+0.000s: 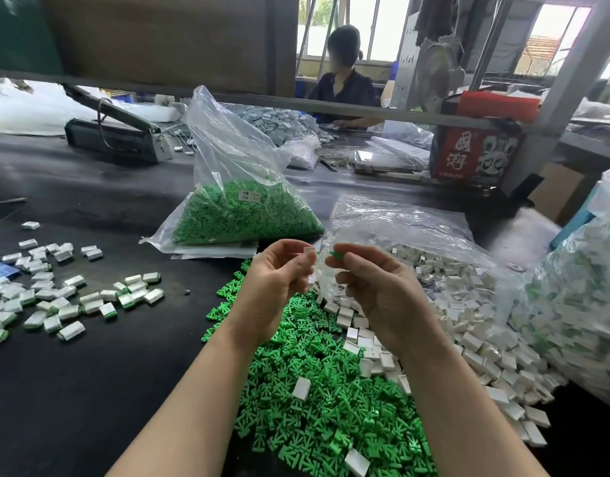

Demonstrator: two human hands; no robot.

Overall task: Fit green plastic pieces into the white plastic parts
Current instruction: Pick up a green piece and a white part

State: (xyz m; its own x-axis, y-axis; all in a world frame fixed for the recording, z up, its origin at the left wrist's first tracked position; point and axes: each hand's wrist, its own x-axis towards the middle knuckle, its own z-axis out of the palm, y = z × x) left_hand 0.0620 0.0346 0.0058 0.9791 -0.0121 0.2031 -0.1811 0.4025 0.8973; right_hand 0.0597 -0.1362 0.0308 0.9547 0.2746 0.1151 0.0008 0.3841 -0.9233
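My left hand (279, 275) pinches a small white plastic part (309, 251) at its fingertips, raised above the table. Close to its right, my right hand (372, 287) pinches a small green plastic piece (335, 254). The two pieces sit a short gap apart, not joined. Beneath my forearms lies a pile of loose green pieces (317, 390). A heap of white parts (469, 325) spills from a clear bag on the right. Fitted white-and-green parts (66, 297) lie scattered on the left of the black table.
A clear bag of green pieces (241, 215) stands behind my hands. A large bag of assembled parts (586, 304) sits at the far right. A heat sealer (117, 132) lies at the back left, a red box (476, 153) at the back right. Another person (345, 80) works across the table.
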